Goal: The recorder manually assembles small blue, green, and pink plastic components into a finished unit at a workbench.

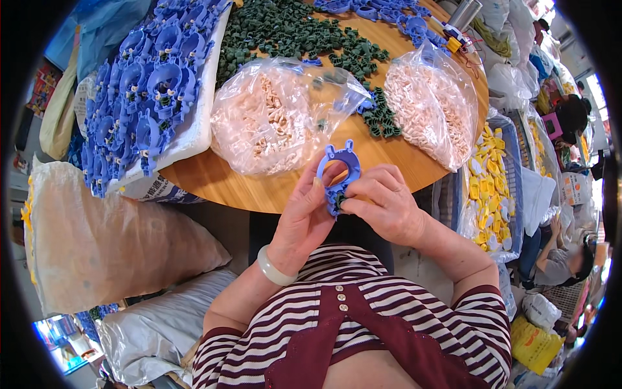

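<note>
Between my two hands, just off the near edge of the round wooden table (227,188), is a blue plastic ring-shaped part (350,157) with small prongs on top. My left hand (306,201) grips it from the left side, thumb and fingers round its rim. The fingers of my right hand (385,201) pinch at its lower end, where a small dark green piece (339,200) shows. Whether that green piece is fixed in the blue part I cannot tell, since my fingertips cover some of it. A clear bag of small pale pink pieces (259,123) lies on the table just beyond my hands.
A second clear bag of pale pieces (431,107) lies to the right. Dark green pieces (285,32) heap at the back. Many blue ring parts fill a white tray (202,129) on the left. Yellow pieces (489,188) lie in a crate at right. A large sack (123,240) stands at lower left.
</note>
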Demonstrator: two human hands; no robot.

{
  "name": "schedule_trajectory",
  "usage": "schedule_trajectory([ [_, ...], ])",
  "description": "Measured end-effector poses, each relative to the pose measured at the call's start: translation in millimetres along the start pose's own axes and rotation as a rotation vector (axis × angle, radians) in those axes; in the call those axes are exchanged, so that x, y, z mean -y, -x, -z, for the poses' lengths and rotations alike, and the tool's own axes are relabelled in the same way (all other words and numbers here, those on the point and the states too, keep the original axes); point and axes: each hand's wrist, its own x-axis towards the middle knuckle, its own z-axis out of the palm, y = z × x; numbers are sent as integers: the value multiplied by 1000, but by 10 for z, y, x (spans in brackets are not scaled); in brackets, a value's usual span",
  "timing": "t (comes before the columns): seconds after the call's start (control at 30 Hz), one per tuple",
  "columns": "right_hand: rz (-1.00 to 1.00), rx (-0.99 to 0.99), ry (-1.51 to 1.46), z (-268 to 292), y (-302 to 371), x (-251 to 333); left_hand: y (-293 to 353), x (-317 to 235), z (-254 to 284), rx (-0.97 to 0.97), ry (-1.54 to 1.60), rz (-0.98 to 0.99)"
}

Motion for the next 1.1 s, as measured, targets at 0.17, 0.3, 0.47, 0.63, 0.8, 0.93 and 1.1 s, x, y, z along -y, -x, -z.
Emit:
schedule_trajectory([
  [0.17, 7, -13, -19, -38, 11, -23, 16, -7, 12, 2, 6, 9],
  [0.3, -1, 4, 5, -66, 12, -16, 23, 4, 38, -4, 4, 6],
  [0.47, -49, 55, 28, -70, 9, 2, 30, 9, 56, -49, 3, 8],
  [0.63, -62, -9, -48, -26, 17, 23, 27, -5, 12, 1, 28, 22],
  [0.8, -98, -16, -31, -34, 46, 43, 23, 31, 44, -42, 30, 49],
  [0.93, -122, 27, -44, -21, 36, 46, 55, 26, 80, -50, 49, 59],
  [1.1, -219, -25, -183, 104, -167, -23, 37, -41, 104, -47, 56, 63],
])
